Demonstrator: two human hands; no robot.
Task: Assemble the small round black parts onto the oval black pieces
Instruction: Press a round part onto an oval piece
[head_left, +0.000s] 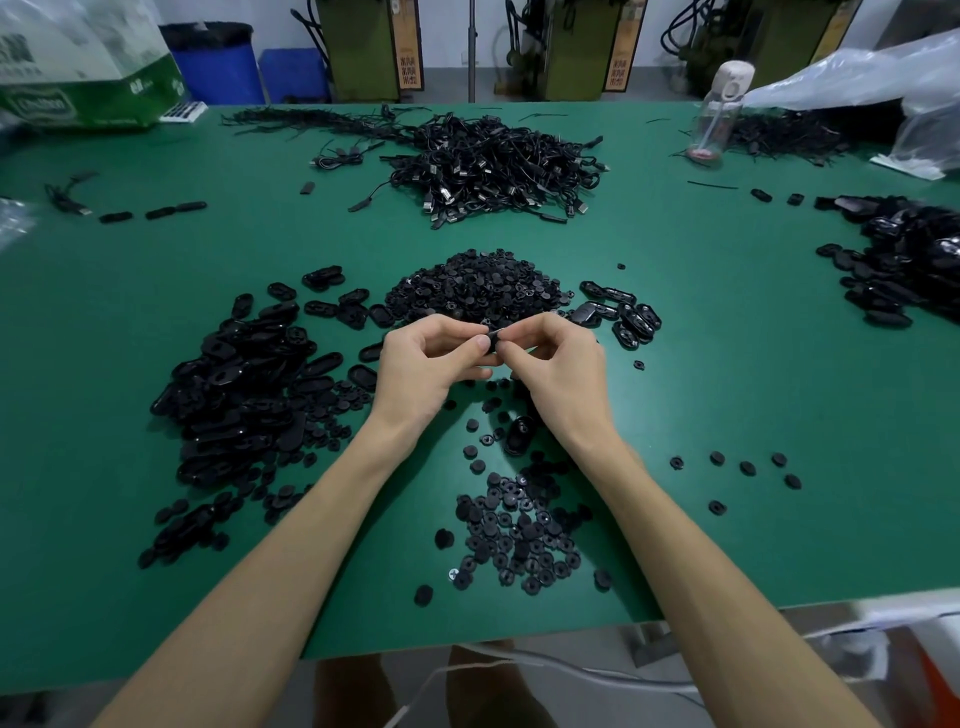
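My left hand (431, 364) and my right hand (556, 364) meet above the middle of the green table (727, 364). Together they pinch a small black piece (493, 340) between thumbs and fingertips; its shape is mostly hidden by the fingers. A heap of small round black parts (478, 283) lies just beyond the hands, and another spread of round parts (514, 535) lies near the front edge between my forearms. Oval black pieces (244, 395) are piled to the left. One oval piece (519, 434) lies under my right wrist.
A tangle of black cables (493, 166) sits further back in the middle. More black oval pieces (904, 260) are heaped at the right edge. A clear bottle (719, 114), plastic bags (883, 78) and a green-and-white carton (88, 78) stand at the back.
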